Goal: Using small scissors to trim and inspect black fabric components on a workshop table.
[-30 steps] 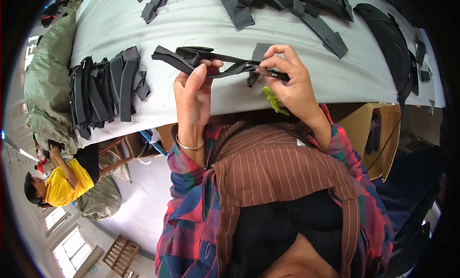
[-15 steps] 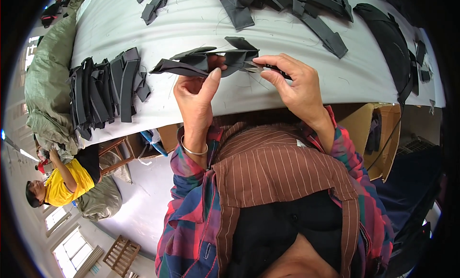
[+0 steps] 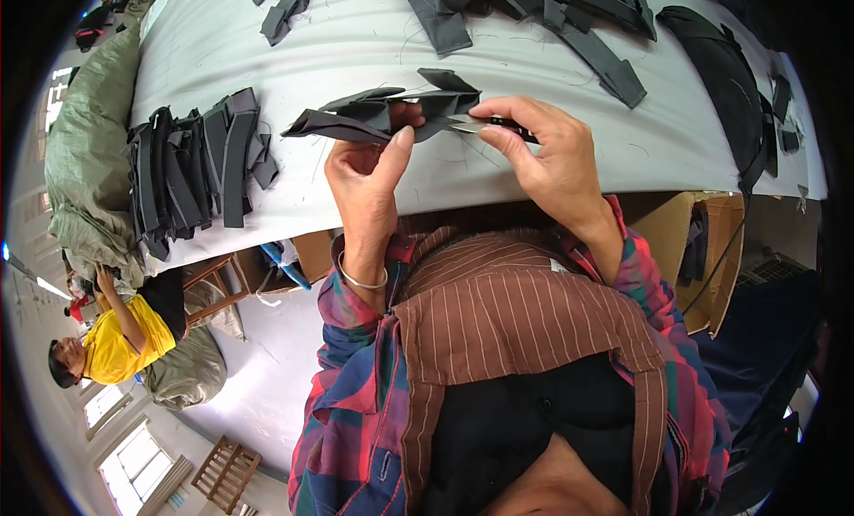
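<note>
A dark grey sewn fabric piece [image 3: 342, 124], folded with loose flaps, is pinched between the thumb and fingers of my left hand [image 3: 369, 169]. It hangs just above the white-covered table. My right hand [image 3: 551, 156] grips a pair of thread snips [image 3: 507, 127] between thumb and fingers. Their metal blades reach to the right end of the fabric piece, by a fold; whether a thread lies between them is too small to tell.
Several similar dark fabric pieces lie in a row [image 3: 191, 169] on the left, and more are heaped at the far side [image 3: 587, 53]. A black strapped item [image 3: 712, 80] lies on the right. Below stands a cardboard box [image 3: 725, 258]. A person in yellow [image 3: 133, 338] works beside a green sack [image 3: 89, 160].
The snips' blades have shifted slightly left and up at the fabric. My left hand and the fabric piece have moved a touch. The person in yellow has moved an arm.
</note>
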A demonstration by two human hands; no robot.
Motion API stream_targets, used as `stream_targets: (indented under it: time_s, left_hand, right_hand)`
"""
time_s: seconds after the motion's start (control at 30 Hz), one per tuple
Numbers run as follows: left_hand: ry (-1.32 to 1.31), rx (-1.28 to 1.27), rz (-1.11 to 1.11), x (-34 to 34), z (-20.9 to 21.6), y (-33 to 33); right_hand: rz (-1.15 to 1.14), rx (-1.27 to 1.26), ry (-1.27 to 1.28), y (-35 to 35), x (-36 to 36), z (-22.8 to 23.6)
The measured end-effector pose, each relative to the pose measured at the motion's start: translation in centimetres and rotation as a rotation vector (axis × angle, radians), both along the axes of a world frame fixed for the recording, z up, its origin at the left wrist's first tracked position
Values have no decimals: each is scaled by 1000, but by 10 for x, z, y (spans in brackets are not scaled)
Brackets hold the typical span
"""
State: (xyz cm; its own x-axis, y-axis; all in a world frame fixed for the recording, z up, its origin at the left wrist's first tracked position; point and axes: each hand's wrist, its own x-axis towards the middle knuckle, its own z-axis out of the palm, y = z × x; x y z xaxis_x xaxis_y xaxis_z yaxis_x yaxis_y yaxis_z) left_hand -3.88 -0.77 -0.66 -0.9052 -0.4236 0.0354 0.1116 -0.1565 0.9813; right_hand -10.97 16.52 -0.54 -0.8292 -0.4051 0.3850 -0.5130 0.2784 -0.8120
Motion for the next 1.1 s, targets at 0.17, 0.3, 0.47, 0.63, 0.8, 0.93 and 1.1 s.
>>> stream_targets:
  time_s: [0.17, 0.3, 0.47, 0.63, 0.8, 0.93, 1.1]
  left_hand:
    - [22, 27, 29, -2, -1, 1]
    - [10, -10, 33, -3, -2, 2]
    - [4, -27, 28, -4, -5, 3]
    - [11, -23, 25, -5, -8, 4]
    - [-26, -26, 17, -5, -9, 4]
    - [6, -46, -47, -10, 5, -1]
    - [-1, 105, -48, -18, 16, -18]
  right_hand:
    - [0, 95, 123, -10, -3, -4]
    - [-55, 202, 241, -20, -3, -7]
    - [-71, 267, 287, -30, -4, -9]
    - [-59, 307, 296, -32, -7, -10]
    - [-62, 305, 245, -31, -8, -8]
    - [-54, 234, 133, -28, -10, -8]
    - [21, 23, -179, -12, -13, -3]
